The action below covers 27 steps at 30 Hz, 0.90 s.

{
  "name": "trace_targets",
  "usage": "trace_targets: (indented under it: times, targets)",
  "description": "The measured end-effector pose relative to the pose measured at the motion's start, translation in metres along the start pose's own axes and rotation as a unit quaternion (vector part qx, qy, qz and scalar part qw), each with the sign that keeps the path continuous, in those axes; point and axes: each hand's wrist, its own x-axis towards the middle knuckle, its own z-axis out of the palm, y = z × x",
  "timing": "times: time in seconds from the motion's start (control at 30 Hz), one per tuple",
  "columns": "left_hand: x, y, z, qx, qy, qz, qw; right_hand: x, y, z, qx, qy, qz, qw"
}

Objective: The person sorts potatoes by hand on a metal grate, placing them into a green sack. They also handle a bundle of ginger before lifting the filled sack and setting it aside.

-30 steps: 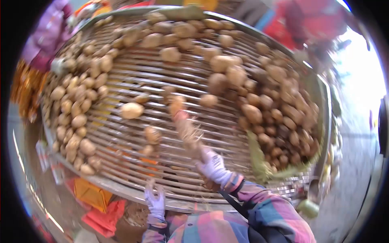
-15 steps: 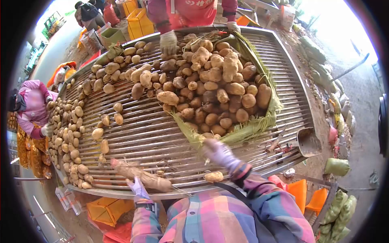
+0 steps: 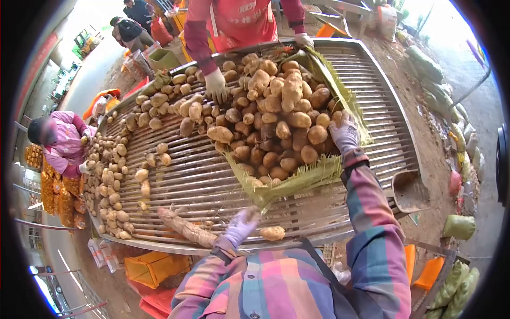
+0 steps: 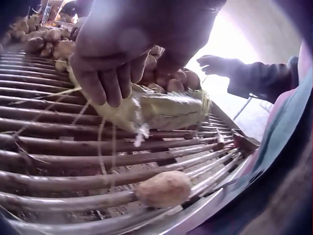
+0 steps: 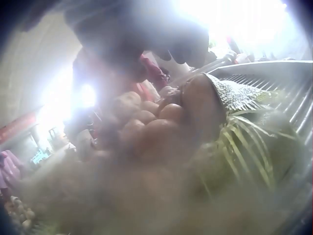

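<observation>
Change observed: the right hand (image 3: 346, 132) has crossed from the green sack's (image 3: 309, 178) near edge to its three o'clock side; blur prevents confirming any grip. The left hand (image 3: 242, 226), fingers loosely bent, holding nothing visible, has shifted from the straw-coloured bundle (image 3: 187, 227) to seven o'clock. Both now flank the sack's heaped potatoes (image 3: 281, 129).

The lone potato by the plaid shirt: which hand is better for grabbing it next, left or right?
Probably the left hand: it is close beside the lone potato. The right hand is farther away, at the right side of the potato heap.
</observation>
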Motion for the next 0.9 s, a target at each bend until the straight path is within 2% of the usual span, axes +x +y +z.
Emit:
trace_targets:
  times: [0.03, 0.07, 0.13, 0.17, 0.27, 0.3, 0.33, 0.4, 0.47, 0.53, 0.57, 0.63, 0.67, 0.73, 0.77, 0.8, 0.83, 0.87, 0.9]
  targets:
    - [0.001, -0.007, 0.008, 0.062, -0.017, 0.003, 0.998, 0.011, -0.004, -0.012, -0.011, -0.11, 0.058, 0.992]
    - [-0.002, -0.015, 0.014, 0.027, -0.021, -0.012, 0.999, 0.012, -0.003, -0.012, -0.007, -0.109, 0.055, 0.992]
    - [-0.011, -0.013, 0.018, 0.1, -0.017, -0.031, 0.994, 0.011, 0.001, -0.006, -0.075, -0.116, 0.077, 0.987]
    - [-0.011, -0.013, 0.018, 0.1, -0.01, -0.033, 0.994, 0.016, 0.006, -0.002, -0.036, -0.116, 0.106, 0.987]
    - [-0.018, -0.014, 0.02, 0.06, 0.027, -0.068, 0.996, 0.033, 0.013, 0.0, -0.019, -0.126, 0.1, 0.987]
    - [-0.017, 0.003, 0.021, 0.09, 0.042, -0.085, 0.991, 0.044, 0.025, 0.017, -0.016, -0.078, 0.042, 0.996]
    - [-0.018, 0.018, 0.024, 0.119, 0.055, -0.1, 0.986, 0.034, -0.001, -0.014, -0.05, -0.127, 0.049, 0.989]
    - [-0.009, 0.011, 0.029, 0.078, 0.066, -0.087, 0.991, 0.033, 0.008, -0.009, -0.138, -0.075, -0.086, 0.984]
    - [0.0, 0.008, 0.032, 0.059, 0.059, -0.057, 0.995, 0.036, 0.019, -0.007, -0.174, -0.047, -0.169, 0.969]
    - [0.01, 0.002, 0.035, 0.068, 0.064, -0.046, 0.995, 0.041, 0.021, -0.006, -0.212, -0.063, -0.241, 0.945]
    - [0.013, 0.0, 0.038, 0.046, 0.062, -0.049, 0.996, 0.044, 0.02, -0.003, -0.212, -0.066, -0.244, 0.944]
    - [0.015, 0.017, 0.047, -0.007, 0.06, -0.062, 0.996, 0.045, 0.019, -0.001, -0.153, -0.143, -0.153, 0.966]
    - [0.013, 0.028, 0.048, -0.007, 0.052, -0.063, 0.997, 0.047, 0.022, -0.001, -0.157, -0.143, -0.147, 0.966]
    - [0.012, 0.043, 0.048, 0.05, 0.022, -0.071, 0.996, 0.052, 0.038, 0.001, 0.002, -0.179, -0.042, 0.983]
    - [0.013, 0.044, 0.049, 0.027, 0.015, -0.089, 0.996, 0.056, 0.053, 0.012, 0.017, -0.181, -0.043, 0.982]
    - [0.019, 0.004, 0.05, 0.024, 0.011, -0.043, 0.999, 0.059, 0.057, 0.019, 0.032, -0.166, -0.049, 0.984]
    - [0.022, -0.002, 0.049, -0.031, 0.0, -0.045, 0.998, 0.06, 0.056, 0.026, 0.015, -0.143, -0.047, 0.989]
    - [0.025, -0.006, 0.05, -0.087, -0.009, -0.052, 0.995, 0.057, 0.042, 0.011, -0.012, -0.174, -0.013, 0.985]
    - [0.026, -0.008, 0.051, -0.09, -0.027, -0.053, 0.994, 0.055, 0.032, 0.003, -0.065, -0.194, -0.002, 0.979]
